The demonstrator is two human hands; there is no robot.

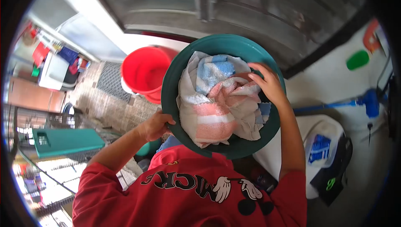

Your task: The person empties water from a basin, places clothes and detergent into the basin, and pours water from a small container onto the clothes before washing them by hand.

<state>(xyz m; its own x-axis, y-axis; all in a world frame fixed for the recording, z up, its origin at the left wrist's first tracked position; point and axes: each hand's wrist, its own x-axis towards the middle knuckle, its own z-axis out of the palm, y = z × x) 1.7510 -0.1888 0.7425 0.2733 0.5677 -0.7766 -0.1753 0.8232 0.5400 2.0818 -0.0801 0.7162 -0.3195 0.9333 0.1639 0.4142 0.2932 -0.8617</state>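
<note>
A dark green round basin (169, 102) is in front of my chest, with a heap of cloths inside. On the heap lie a blue and white towel (221, 69) and a pink and white striped towel (215, 124), crumpled together with pale cloth. My left hand (158, 126) is closed on the basin's left rim, its thumb over the edge. Over the right side of the basin, my right hand (267, 83) rests at the towels with its fingers stretched out and apart. Its fingertips are beside the pink cloth.
Red buckets (146, 70) stand on the tiled floor left of the basin. A grey mat (115, 81) lies beyond them. To the right are a white surface with a clear tub (321, 150) and a blue-handled tool (369, 103). Dark louvred glass (167, 1) is ahead.
</note>
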